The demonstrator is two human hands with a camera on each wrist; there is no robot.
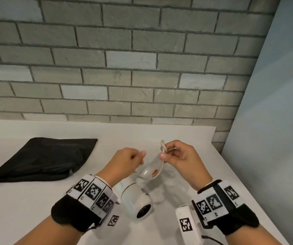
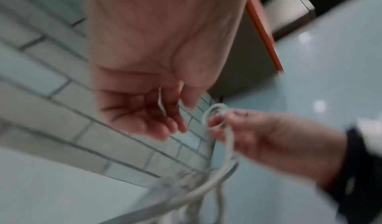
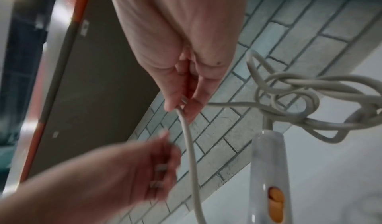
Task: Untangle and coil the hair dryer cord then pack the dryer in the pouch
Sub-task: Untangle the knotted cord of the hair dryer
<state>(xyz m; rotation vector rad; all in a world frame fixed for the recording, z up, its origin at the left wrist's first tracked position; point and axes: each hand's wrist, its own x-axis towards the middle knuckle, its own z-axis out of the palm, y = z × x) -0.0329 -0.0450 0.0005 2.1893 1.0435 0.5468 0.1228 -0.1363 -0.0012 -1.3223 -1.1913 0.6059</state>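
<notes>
The white hair dryer lies on the table between my wrists, its handle with an orange switch pointing away from me. Its white cord rises from the handle end into a knotted tangle. Above the dryer, my right hand pinches a small loop of cord between thumb and fingers. My left hand is curled just left of it; blurred metal prongs suggest it grips the plug. The black zip pouch lies flat at the left.
The white table ends against a grey brick wall at the back. Its right edge runs diagonally beside a pale blue panel. Bare tabletop lies between the pouch and the dryer.
</notes>
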